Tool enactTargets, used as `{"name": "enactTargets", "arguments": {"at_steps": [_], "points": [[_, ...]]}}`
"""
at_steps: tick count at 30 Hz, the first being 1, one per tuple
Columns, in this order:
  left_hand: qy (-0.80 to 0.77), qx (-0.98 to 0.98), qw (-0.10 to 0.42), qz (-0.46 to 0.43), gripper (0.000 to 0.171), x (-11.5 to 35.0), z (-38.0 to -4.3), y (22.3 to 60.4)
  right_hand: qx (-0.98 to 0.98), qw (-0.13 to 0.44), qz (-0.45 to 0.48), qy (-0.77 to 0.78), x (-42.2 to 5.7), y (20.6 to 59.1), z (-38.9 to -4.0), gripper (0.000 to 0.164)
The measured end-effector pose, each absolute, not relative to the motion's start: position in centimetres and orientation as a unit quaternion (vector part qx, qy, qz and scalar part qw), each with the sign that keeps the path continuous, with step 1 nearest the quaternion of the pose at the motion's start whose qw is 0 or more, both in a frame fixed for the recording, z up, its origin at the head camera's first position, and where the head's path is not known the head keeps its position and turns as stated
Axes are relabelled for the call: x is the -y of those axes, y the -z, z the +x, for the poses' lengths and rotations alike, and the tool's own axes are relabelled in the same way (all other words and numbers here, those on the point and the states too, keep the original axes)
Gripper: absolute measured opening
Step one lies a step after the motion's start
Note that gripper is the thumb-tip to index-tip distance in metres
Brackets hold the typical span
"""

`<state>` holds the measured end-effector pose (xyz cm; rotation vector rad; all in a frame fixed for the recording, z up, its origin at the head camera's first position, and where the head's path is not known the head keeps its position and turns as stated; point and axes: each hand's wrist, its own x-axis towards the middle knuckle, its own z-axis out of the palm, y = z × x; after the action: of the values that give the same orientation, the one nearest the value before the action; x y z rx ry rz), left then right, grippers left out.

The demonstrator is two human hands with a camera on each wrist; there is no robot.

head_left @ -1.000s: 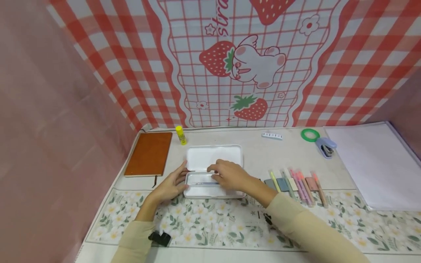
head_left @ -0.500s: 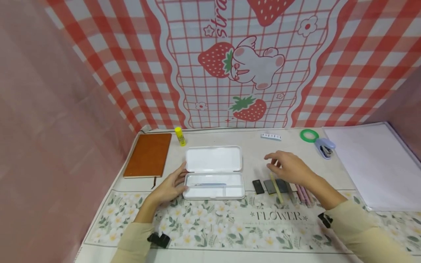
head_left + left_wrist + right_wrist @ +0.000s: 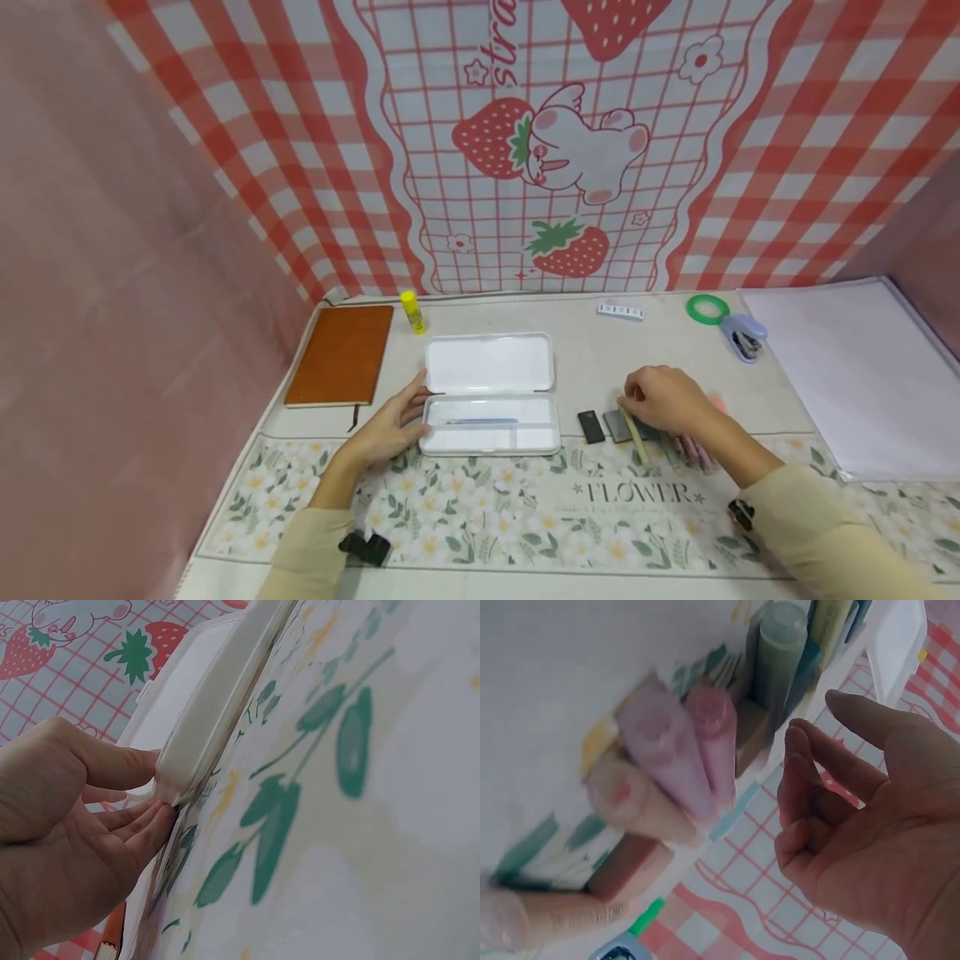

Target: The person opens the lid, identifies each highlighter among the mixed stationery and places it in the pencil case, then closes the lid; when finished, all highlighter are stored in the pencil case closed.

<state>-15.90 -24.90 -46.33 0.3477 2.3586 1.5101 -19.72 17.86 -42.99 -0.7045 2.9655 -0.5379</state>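
A white pencil case (image 3: 491,437) lies with its lid (image 3: 489,362) folded back and a slim bluish pen (image 3: 482,421) inside. My left hand (image 3: 384,429) pinches the left end of the case; in the left wrist view its thumb presses the upper corner, with fingers low at the side. Over the row of pens, my right hand (image 3: 667,398) has its fingertips right at the upper end of a yellow pen (image 3: 637,442). The right wrist view shows a gap between its thumb and index finger, near a green pen (image 3: 780,652) and a pink pen (image 3: 712,735).
A black block (image 3: 591,427) and a grey block (image 3: 617,427) lie beside the pens. Farther back are a brown notebook (image 3: 341,354), a yellow glue stick (image 3: 412,312), a small white strip (image 3: 620,312), green tape (image 3: 707,309), a stapler (image 3: 744,337) and a white sheet (image 3: 862,383).
My right hand has left the pencil case, moved right over the pens, then lowered to the yellow pen. A black block now shows beside the case. The left hand stays on the case.
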Motion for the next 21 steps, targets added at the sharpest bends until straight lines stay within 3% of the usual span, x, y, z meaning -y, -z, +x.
{"name": "enactTargets", "arguments": {"at_steps": [8, 21], "points": [[-0.531, -0.823, 0.162, 0.121, 0.086, 25.0, -16.0, 46.5, -0.955, 0.07, -0.184, 0.22, -17.4, 43.7, -20.2, 0.015], [-0.524, -0.826, 0.165, 0.123, 0.085, 24.8, -15.9, 46.4, -0.96, 0.029, -0.118, 0.252, -16.4, 43.4, -20.5, 0.015]]}}
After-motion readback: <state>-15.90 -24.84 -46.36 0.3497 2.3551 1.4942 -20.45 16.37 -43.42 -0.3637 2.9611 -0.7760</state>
